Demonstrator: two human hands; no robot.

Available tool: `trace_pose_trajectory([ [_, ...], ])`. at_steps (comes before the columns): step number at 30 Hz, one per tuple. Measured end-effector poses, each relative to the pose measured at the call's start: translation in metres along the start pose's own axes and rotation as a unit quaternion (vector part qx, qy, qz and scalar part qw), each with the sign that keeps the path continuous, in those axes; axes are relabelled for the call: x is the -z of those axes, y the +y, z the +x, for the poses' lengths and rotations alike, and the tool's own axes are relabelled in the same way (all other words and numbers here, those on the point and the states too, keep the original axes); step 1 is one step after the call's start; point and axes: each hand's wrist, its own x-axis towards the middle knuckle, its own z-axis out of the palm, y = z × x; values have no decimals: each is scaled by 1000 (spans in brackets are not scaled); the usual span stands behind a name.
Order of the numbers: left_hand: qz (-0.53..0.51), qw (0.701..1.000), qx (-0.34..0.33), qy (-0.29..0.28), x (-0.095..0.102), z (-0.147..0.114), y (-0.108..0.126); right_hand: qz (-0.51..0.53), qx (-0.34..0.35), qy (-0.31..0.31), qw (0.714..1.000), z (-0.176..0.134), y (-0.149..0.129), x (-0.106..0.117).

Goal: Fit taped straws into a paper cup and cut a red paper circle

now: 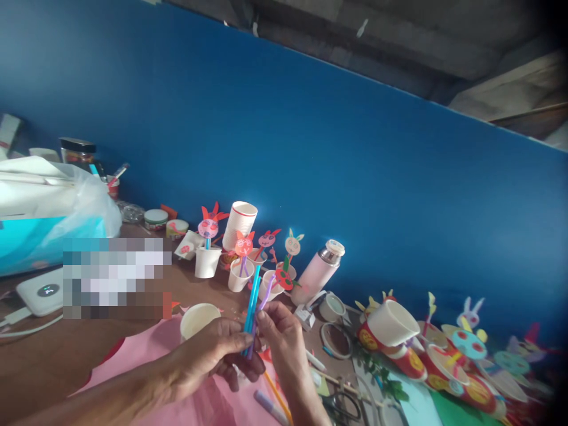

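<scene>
Blue drinking straws (pixel 252 302), two; purple drinking straw (pixel 266 293), one: lower centre of the frame, above a sheet of pink paper (pixel 146 370) on the desk (pixel 26 370).
Axis: the blue pair is running steeply up the frame, tops leaning right; the purple one is lying along its right side, its upper part slanting farther right.
Left hand (pixel 219 346): grip closed, thumb over fingers, is holding the bundle's lower part.
Right hand (pixel 284 331): grip nearly closed, is pinching the purple straw from the right, being the nearer hand to its upper part.
Lettering: none legible. Red, gold-patterned containers (pixel 410 358), lower right, are showing emblems too blurred for reading; a white power bank (pixel 33 299), lower left, is showing a display too small to read; the pink vacuum flask (pixel 316 272), right of centre, is showing no readable brand.
</scene>
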Motion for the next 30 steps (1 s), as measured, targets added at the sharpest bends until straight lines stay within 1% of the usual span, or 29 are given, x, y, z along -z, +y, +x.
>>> trace_pose_trajectory([
  [5, -1, 999, -29, 42, -1, 1, 1, -7, 4, 0, 1000, 1, -3, 0],
  [8, -9, 996, -44, 80, 1, 3, 3, -16, 3, -25, 1000, 0, -9, 3],
  [9, -10, 994, -46, 97, 2, 4, 3, -40, 8, -37, 998, -1, -11, 4],
  [11, -15, 992, -54, 114, 3, 5, 4, -130, 30, -53, 990, -4, -15, 5],
  [14, -32, 993, -77, 86, 4, 6, 3, -278, 78, -55, 956, -8, -17, 5],
  [16, -40, 993, -87, 64, 3, 6, 3, -334, 108, -59, 935, -10, -16, 4],
  [18, -42, 993, -92, 61, 2, 5, 3, -377, 131, -57, 915, -9, -13, 2],
  [24, -57, 992, -109, 22, 1, 4, 4, -437, 191, -12, 879, -6, -3, 0],
  [27, -52, 994, -84, 36, 3, 5, 1, -452, 231, 11, 861, -5, 0, -1],
  [30, -51, 994, -69, 65, 4, 7, -2, -461, 251, 16, 851, -3, 3, 0],
])
